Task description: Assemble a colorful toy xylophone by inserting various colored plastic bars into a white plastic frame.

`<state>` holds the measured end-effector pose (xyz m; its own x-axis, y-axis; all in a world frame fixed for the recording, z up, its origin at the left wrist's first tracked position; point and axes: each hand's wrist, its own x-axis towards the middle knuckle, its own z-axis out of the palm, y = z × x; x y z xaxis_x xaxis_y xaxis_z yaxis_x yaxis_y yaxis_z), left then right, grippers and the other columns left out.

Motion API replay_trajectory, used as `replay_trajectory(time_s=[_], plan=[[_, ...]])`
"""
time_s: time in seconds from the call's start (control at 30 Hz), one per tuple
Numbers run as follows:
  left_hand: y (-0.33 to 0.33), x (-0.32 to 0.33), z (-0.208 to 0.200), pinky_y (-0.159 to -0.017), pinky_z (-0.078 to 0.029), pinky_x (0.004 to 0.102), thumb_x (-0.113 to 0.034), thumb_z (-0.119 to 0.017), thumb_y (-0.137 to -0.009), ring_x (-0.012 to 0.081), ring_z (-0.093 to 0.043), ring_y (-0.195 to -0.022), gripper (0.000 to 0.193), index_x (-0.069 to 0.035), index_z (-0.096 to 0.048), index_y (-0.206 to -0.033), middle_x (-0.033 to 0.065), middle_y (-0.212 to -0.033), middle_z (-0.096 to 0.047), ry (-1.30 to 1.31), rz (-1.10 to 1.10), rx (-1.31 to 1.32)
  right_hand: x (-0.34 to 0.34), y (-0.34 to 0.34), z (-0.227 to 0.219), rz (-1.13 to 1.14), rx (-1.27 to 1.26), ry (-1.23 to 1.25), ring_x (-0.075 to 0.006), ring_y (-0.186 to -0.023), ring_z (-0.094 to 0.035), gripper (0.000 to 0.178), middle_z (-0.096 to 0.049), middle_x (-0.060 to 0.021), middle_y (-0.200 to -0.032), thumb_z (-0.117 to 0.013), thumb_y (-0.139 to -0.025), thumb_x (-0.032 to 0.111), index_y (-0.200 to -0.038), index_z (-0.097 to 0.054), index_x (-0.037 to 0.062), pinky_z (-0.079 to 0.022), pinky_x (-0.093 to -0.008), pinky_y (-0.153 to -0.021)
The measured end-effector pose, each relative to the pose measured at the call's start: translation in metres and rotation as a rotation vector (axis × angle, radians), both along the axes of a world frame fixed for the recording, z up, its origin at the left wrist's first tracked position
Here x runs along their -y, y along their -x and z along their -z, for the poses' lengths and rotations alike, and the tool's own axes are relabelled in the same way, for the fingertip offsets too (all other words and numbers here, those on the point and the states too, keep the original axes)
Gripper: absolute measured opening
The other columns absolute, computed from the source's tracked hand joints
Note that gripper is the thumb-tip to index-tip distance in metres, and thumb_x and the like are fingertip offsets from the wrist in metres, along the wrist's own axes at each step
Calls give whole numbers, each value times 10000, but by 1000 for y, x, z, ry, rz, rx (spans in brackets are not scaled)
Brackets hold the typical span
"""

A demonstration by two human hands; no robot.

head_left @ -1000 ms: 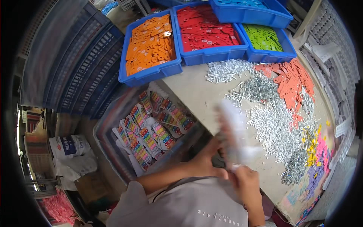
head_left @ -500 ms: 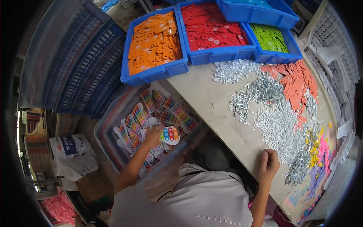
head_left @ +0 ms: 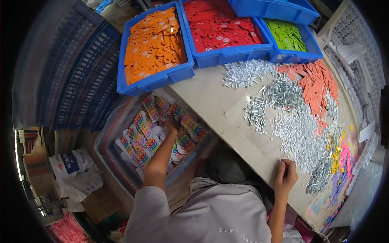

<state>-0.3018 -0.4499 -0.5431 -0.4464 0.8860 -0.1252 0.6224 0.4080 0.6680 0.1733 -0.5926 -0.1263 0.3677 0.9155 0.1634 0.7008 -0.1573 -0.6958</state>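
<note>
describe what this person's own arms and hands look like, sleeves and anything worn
The left hand and right hand wear no gloves, and both forearms are bare, with no watch or band showing. The left sleeve is short, plain and grey, part of a grey shirt with small pale lettering. The left fingers are too shadowed to check for rings.

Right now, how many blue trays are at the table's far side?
4: left tray (orange pieces), middle tray (red pieces), right tray (green pieces), upper tray, cut off. Others may be hidden.
</note>
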Motion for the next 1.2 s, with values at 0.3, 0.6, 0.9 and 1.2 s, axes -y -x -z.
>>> replay_trajectory(time_s=[0.3,0.6,0.9,1.2], plan=[[47,-48,134,-1084,-389,484,-263,-557,-958,272,-596,-1212,370,-133,-633,-1295,112,-1301,-631,96,602,-1431,4,-6,4,-23,56,-17,-79,-616,-474,53,-560,-31,-718,-622,-952,31,-927,-642,-11,-381,-240,-564],[-4,19,5,-1051,-455,397,-316,-604,-924,306,-627,-1169,353,-136,-672,-1220,165,-1286,-629,473,219,-769,-6,3,1,-44,147,-16,-214,-593,-539,34,-586,-96,-736,-659,-897,-8,-871,-640,5,-413,-328,-546],[-62,14,-92,-1137,-367,481,-425,-621,-899,366,-366,-1438,588,-123,-536,-1396,180,-1501,-465,205,508,-316,-7,-3,-4,-77,235,-2,-251,-640,-575,25,-630,-125,-784,-640,-903,-16,-882,-628,-12,-446,-340,-593],[-127,-15,10,-1136,-249,687,-469,-620,-885,444,-176,-1508,696,-191,-453,-1500,142,-1618,-316,412,1040,-192,-11,-3,4,-67,249,-27,-262,-625,-574,29,-609,-122,-757,-668,-874,-19,-877,-644,-2,-445,-357,-580]])
